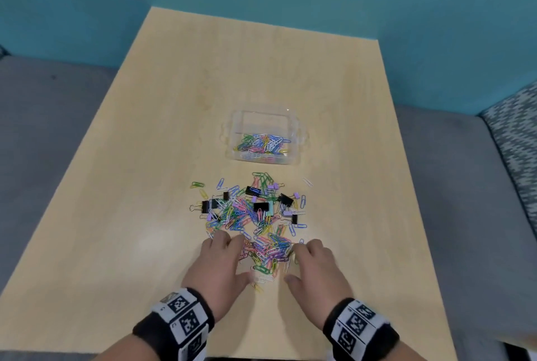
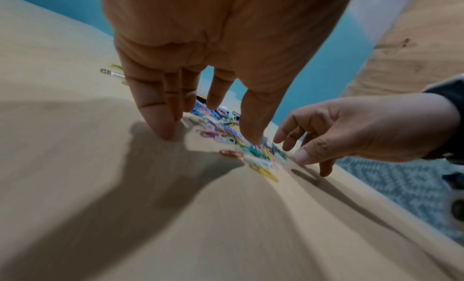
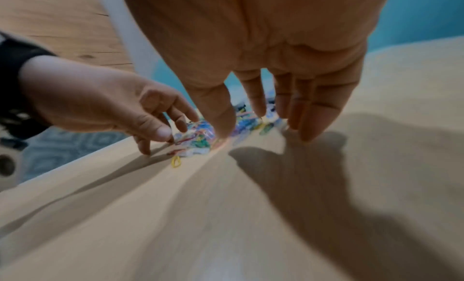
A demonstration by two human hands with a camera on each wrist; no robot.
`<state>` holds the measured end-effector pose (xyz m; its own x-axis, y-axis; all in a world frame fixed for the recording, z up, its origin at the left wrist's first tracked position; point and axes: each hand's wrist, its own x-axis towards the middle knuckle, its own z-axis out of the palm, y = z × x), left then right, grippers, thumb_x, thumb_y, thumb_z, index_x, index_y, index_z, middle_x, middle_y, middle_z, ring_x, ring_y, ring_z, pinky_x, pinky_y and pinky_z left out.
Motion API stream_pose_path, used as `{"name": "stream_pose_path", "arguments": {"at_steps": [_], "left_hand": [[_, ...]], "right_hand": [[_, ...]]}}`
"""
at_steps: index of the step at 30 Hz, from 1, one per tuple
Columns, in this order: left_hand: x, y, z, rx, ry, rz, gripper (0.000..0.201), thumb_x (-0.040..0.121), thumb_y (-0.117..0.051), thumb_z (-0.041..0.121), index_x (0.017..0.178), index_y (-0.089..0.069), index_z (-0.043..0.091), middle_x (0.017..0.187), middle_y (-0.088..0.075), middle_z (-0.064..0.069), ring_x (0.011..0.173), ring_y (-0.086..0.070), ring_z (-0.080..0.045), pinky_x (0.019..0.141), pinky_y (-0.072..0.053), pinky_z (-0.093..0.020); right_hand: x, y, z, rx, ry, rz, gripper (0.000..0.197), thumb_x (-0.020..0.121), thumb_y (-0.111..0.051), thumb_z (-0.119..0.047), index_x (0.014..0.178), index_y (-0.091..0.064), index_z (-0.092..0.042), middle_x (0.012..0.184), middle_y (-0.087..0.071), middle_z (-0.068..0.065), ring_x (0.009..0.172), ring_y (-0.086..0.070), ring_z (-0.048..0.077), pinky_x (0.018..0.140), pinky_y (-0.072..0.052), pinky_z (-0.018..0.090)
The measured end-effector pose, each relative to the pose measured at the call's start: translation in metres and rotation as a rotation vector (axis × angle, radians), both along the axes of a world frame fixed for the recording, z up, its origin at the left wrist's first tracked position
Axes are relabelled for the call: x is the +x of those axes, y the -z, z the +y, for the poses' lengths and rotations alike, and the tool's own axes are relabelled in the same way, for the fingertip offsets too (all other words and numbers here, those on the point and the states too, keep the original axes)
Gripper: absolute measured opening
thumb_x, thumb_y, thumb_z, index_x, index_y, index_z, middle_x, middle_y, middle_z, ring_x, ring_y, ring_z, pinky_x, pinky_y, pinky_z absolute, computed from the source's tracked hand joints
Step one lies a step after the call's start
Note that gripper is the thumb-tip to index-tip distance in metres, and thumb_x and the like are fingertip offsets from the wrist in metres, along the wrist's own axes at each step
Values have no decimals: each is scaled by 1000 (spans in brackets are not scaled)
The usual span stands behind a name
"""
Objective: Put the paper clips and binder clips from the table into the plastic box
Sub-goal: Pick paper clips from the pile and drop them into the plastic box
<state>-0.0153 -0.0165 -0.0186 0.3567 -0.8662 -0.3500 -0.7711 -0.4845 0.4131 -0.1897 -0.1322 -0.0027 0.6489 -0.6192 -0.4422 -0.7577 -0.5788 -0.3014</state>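
A heap of coloured paper clips [image 1: 255, 224] mixed with black binder clips [image 1: 261, 206] and purple binder clips [image 1: 273, 186] lies on the light wooden table [image 1: 145, 186]. Beyond it stands the clear plastic box [image 1: 296, 128], with paper clips in its near half. My left hand [image 1: 238, 257] and right hand [image 1: 295, 263] flank the near end of the heap, palms down, with nothing in them. In the left wrist view my left hand [image 2: 211, 136] has straight fingers with the tips on the table. The right wrist view shows my right hand [image 3: 263, 134] the same way, thumb among the clips.
A few stray clips lie apart: a white one [image 1: 307, 182] to the right and green and yellow ones [image 1: 197, 185] to the left. Grey seating surrounds the table, with a patterned cushion [image 1: 517, 139] at the right. A teal wall stands behind.
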Motion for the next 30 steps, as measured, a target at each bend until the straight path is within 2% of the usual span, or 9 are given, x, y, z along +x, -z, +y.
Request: {"name": "stream_pose_path", "arguments": {"at_steps": [3,5,8,12,15,18,24,27,30], "left_hand": [[-11,5,3,-5,110,-72,81,63,-74,46,133,-37,27,119,-47,-2,100,-44,-26,81,-50,-36],[-16,11,-5,-22,149,-113,87,60,-76,44,135,-34,27,125,-47,-4,103,-44,-28,80,-52,-40],[-15,14,-22,-72,132,-153,78,61,-79,36,131,-44,25,130,-50,-7,108,-47,-30,84,-52,-40],[-8,17,-31,-83,147,-219,59,60,-79,19,115,-60,21,118,-58,-10,99,-52,-32,81,-51,-39],[-2,19,-30,-45,215,-229,45,55,-78,12,96,-61,21,109,-55,-8,91,-47,-29,74,-49,-37],[2,13,-32,32,261,-178,47,45,-81,11,83,-54,21,97,-49,-4,83,-42,-24,63,-41,-32],[8,6,-35,98,309,-184,38,72,-72,19,102,-48,18,112,-42,-5,101,-38,-25,81,-40,-35],[11,5,-37,137,339,-192,45,74,-73,27,110,-46,18,119,-43,-6,107,-40,-27,89,-41,-36],[14,3,-41,171,365,-179,53,72,-76,33,113,-46,18,118,-44,-5,106,-43,-26,90,-40,-37]], "right_hand": [[-2,7,14,-35,1,31,81,75,-65,-42,144,-24,-30,137,-33,0,116,-36,27,92,-42,36],[10,15,20,-97,-43,-1,87,73,-68,-41,146,-23,-29,146,-30,2,119,-38,29,91,-44,41],[35,24,17,-140,-63,-73,68,82,-60,-26,143,-32,-24,149,-30,4,121,-38,31,93,-43,42],[51,24,5,-157,-124,-79,57,72,-60,-5,127,-51,-14,133,-49,9,109,-47,35,84,-47,42],[51,15,-2,-161,-211,-73,46,67,-55,3,111,-56,-11,114,-54,12,99,-49,36,75,-45,40],[50,8,-5,-139,-246,-81,38,71,-47,8,104,-55,-10,108,-51,14,98,-46,36,74,-40,41],[49,4,-12,-109,-274,-74,38,73,-46,10,104,-53,-10,107,-49,15,98,-45,34,71,-39,42],[47,2,-15,-102,-296,-70,40,72,-50,10,106,-51,-11,107,-47,13,96,-44,33,68,-38,41],[47,0,-20,-103,-332,-52,38,62,-57,11,93,-53,-11,95,-51,12,84,-51,33,58,-31,36]]}}
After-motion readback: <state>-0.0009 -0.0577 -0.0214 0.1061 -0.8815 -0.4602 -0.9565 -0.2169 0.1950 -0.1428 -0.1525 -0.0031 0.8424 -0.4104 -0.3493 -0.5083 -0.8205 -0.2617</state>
